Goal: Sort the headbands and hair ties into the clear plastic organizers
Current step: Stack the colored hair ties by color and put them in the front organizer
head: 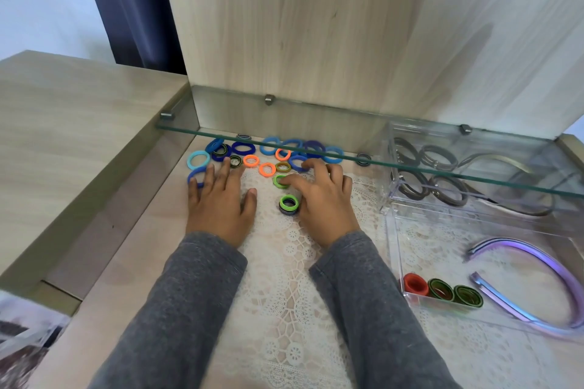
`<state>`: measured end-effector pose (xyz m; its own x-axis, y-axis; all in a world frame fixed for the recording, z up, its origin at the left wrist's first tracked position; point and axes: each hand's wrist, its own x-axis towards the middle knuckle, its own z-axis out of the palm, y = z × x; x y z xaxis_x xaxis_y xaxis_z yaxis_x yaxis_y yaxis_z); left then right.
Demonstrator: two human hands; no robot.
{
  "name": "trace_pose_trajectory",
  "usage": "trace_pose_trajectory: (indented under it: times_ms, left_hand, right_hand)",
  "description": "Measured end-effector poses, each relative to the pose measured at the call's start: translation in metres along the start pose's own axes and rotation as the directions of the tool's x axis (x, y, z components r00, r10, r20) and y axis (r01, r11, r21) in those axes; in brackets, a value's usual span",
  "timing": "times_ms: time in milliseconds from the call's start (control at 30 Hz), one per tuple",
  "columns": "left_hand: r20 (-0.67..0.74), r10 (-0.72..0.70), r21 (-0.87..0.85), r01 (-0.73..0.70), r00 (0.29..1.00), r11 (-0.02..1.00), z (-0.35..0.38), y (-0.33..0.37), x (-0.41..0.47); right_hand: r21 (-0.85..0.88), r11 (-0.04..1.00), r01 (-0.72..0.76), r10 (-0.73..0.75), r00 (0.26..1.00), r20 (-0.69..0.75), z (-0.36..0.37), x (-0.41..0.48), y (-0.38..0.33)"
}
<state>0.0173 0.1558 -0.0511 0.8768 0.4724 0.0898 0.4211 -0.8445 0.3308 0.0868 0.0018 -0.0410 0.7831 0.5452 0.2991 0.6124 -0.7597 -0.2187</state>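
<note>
glass shelf blurring far hair ties, purple headband running off frame, left hand lying flat over blue tie, right hand relaxed, forefinger touching green tie

A pale wood surface carries a white lace cloth under the fingers. Just beyond them a glass shelf on metal pegs meets a tall wood-grain panel. Far left of the fingers, a dark blue curtain hangs against a white wall.
</note>
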Motion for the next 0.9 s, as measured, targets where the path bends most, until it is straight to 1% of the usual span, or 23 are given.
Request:
trace_pose_trajectory:
  times_ms: [133,200,433,500,567,600,700,767,900]
  left_hand:
    - [-0.007,-0.003,-0.01,0.003,1.0,1.0,0.0,0.001,0.0]
    - [-0.015,-0.001,-0.009,0.001,1.0,1.0,0.0,0.0,0.0]
    - [-0.025,0.01,-0.004,-0.01,1.0,1.0,0.0,0.0,-0.001]
    - [-0.023,0.012,-0.014,-0.012,1.0,1.0,0.0,0.0,-0.002]
    - [-0.024,0.011,-0.023,-0.012,1.0,1.0,-0.001,0.001,-0.002]
    - [-0.024,0.01,-0.025,-0.01,1.0,1.0,-0.001,0.001,-0.002]
    - [-0.024,0.01,-0.021,-0.011,1.0,1.0,-0.001,0.0,-0.002]
    - [-0.025,0.011,-0.024,-0.012,1.0,1.0,-0.001,0.0,-0.002]
    - [-0.023,0.013,-0.027,-0.014,1.0,1.0,-0.001,0.001,-0.002]
  right_hand:
    - [0.029,0.999,-0.029,0.031,0.996,-0.087,0.001,-0.005,0.004]
    - [0.038,0.998,-0.05,0.053,0.994,-0.099,0.0,-0.01,0.008]
    - [0.017,0.996,-0.09,0.092,0.97,-0.224,0.003,-0.025,0.006]
    - [0.06,0.992,-0.113,0.124,0.962,-0.244,0.003,-0.027,0.005]
    - [0.16,0.98,-0.12,0.157,0.956,-0.248,0.0,-0.03,0.004]
    - [0.2,0.974,-0.104,0.153,0.957,-0.245,-0.002,-0.031,0.003]
    - [0.263,0.965,-0.009,0.074,0.969,-0.238,-0.004,-0.034,-0.003]
    - [0.259,0.965,0.034,0.033,0.967,-0.251,-0.005,-0.035,-0.004]
    - [0.216,0.974,0.072,-0.007,0.958,-0.285,-0.004,-0.036,-0.003]
